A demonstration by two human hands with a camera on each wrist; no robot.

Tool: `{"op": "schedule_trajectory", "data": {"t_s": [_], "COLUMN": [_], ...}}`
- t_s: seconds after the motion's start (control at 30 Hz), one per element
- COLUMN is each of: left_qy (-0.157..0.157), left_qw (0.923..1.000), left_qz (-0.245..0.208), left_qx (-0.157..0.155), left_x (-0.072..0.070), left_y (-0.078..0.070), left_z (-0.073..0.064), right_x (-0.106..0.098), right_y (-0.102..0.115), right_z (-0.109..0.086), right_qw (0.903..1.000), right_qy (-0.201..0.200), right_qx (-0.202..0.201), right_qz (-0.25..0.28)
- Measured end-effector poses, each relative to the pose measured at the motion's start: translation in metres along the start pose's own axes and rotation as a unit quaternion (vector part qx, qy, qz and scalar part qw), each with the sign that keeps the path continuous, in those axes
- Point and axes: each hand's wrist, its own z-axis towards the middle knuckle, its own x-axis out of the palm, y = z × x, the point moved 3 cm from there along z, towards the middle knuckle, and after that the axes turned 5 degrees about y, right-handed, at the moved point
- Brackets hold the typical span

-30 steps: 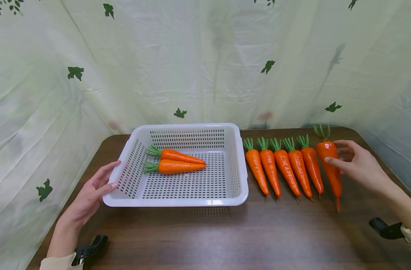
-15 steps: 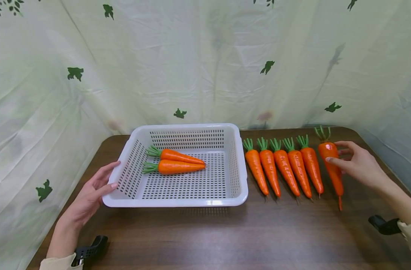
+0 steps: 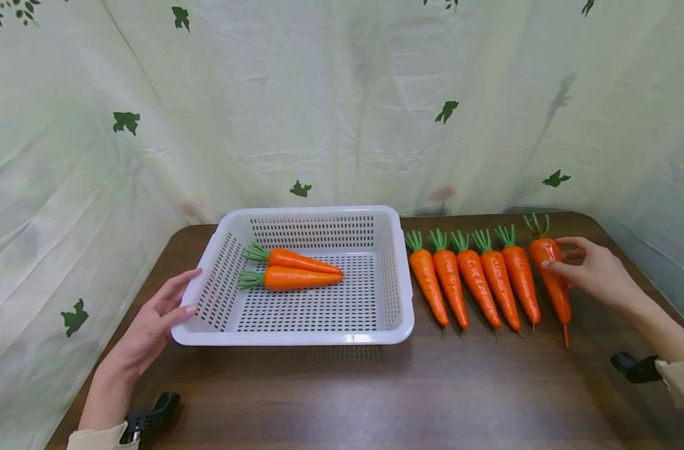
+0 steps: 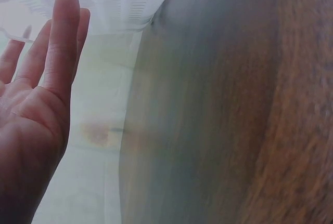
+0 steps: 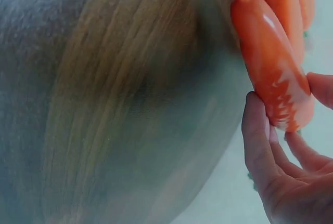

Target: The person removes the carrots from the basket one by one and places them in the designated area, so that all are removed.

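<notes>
A large orange carrot point(image 3: 555, 289) with short green stems is held in my right hand point(image 3: 594, 272), thumb on its near side and fingers around the far side. Its thin root tip points toward me. The right wrist view shows the carrot point(image 5: 270, 52) pinched near its thick end between the thumb and fingers point(image 5: 258, 141). My left hand point(image 3: 142, 334) rests on the left rim of a white perforated plastic basket point(image 3: 319, 338), with fairly straight fingers point(image 4: 61, 42) against its side. Two carrots point(image 3: 299, 278) lie side by side in the basket, stems to the left.
Right of the basket, several carrots point(image 3: 476, 287) lie in a slanted row, stems away from me. The brown wooden table point(image 3: 342, 400) extends toward me. A pale curtain point(image 3: 342, 112) with leaf prints hangs behind the table and along its sides.
The held carrot has shifted slightly right, and its root tip has swung a little to the right. My left hand, the basket and the other carrots stay in place.
</notes>
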Motion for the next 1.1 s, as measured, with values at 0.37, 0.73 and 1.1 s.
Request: {"op": "schedule_trajectory", "data": {"t_s": [0.37,0.73,1.1], "left_qy": [0.001,0.000,0.001], "left_qw": [1.0000,1.0000,1.0000], "left_qz": [-0.008,0.002,-0.001], "left_qx": [-0.002,0.000,0.001], "left_x": [0.000,0.000,-0.001], "left_y": [0.001,0.001,0.002], "left_z": [0.001,0.001,0.001], "right_x": [0.005,0.009,0.009], "right_y": [-0.007,-0.016,-0.022], "right_z": [0.008,0.013,0.013], "right_qw": [0.9996,0.9972,0.9961], "right_qy": [0.018,0.066,0.081], "right_qx": [0.014,0.017,0.030], "right_qz": [-0.013,0.031,0.020]}}
